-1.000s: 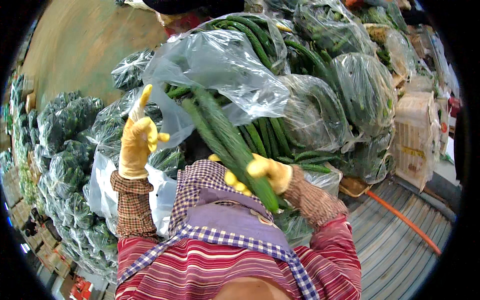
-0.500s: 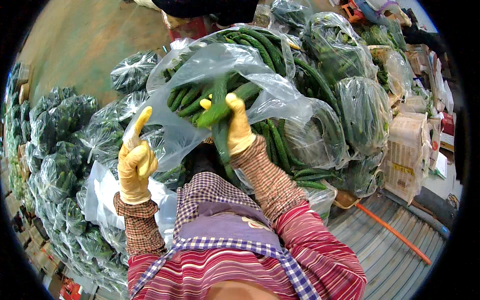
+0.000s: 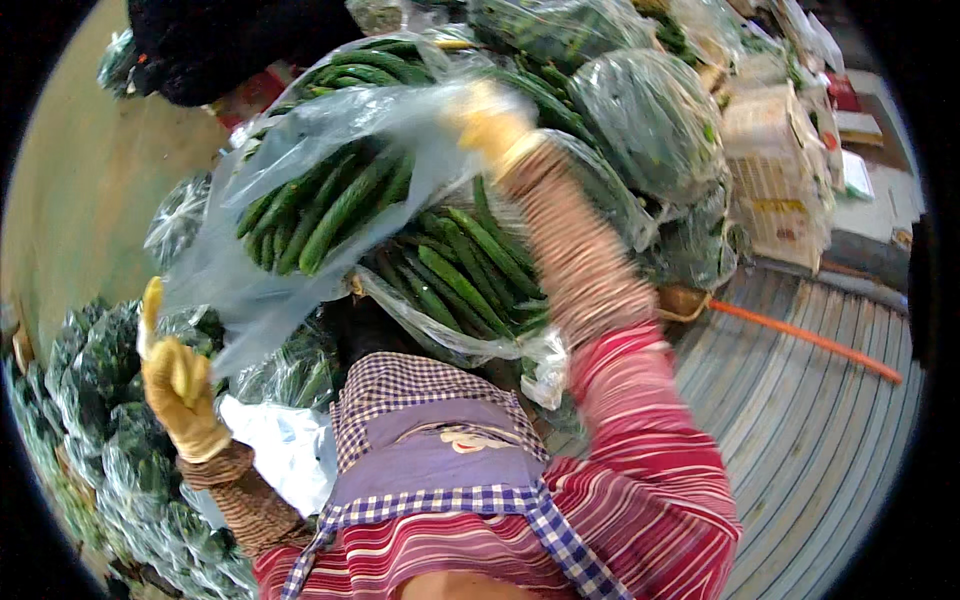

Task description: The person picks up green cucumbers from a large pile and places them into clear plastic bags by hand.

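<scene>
A clear plastic bag (image 3: 390,112) spreads between my gloved hands, with several dark green cucumbers (image 3: 340,205) lying side by side within its mouth. On the left, my left hand (image 3: 180,395) in a yellow glove is at the bag's edge, index finger stretched up and the other fingers curled on the plastic. My right hand (image 3: 490,125), also in a yellow glove, is by the bag's far right rim; motion smears its fingers. Closer to me, an open bag (image 3: 440,335) holds more cucumbers (image 3: 465,270).
Filled plastic bags (image 3: 645,125) are heaped at the far right, beside a pale plastic crate (image 3: 775,180). Many bagged greens (image 3: 130,450) line the left. An orange handle (image 3: 810,340) crosses the ribbed metal floor (image 3: 780,430). A white plastic sheet (image 3: 285,450) lies near my left forearm.
My right hand has moved away to the far right rim of the bag; the cucumber it held is no longer in it. My left hand has shifted left and nearer, and the view has turned.
</scene>
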`<state>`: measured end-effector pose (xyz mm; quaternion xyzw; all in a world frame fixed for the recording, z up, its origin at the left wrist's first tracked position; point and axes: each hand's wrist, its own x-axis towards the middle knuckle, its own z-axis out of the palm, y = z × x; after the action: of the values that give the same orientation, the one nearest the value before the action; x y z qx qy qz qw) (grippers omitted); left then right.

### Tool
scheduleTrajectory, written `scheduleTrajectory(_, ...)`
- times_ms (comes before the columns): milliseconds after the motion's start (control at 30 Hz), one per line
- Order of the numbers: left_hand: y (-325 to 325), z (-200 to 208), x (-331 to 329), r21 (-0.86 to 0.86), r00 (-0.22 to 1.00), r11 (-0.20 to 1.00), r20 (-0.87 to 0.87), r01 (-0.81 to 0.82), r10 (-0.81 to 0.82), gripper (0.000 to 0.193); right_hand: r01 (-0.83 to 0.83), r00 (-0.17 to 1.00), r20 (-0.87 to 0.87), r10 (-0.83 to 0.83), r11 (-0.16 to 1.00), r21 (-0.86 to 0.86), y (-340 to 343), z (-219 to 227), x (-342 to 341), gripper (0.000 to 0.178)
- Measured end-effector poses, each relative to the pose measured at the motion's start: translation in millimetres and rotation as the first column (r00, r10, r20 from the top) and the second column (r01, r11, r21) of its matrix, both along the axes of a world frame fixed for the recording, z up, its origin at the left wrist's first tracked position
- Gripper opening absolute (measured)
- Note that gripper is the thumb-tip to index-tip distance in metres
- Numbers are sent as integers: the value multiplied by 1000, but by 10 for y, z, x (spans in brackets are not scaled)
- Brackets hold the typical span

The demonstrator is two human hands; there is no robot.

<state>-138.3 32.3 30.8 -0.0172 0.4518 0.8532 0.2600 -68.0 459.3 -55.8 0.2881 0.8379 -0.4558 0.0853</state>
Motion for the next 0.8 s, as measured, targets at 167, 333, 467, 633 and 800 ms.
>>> scheduleTrajectory(167,721,212,-90,-151,993,984,-58,91,-101,59,-393,870,11,494,705,-590,932,1311,565,54)
scheduleTrajectory(333,753,162,-9,-290,990,951,-58,106,-128,62,42,948,210,-241,744,667,1671,126,1758,60)
scheduleTrajectory(467,798,187,93,-399,992,916,-91,44,-87,62,-303,904,393,-166,400,865,1145,-803,2331,100)
scheduleTrajectory(633,630,46,25,-432,996,901,-91,-45,6,62,-248,969,242,58,219,944,1495,-1229,2503,31)
scheduleTrajectory(800,696,8,8,-331,996,943,-62,44,-68,46,211,915,92,-392,660,721,1515,-1055,2493,14)
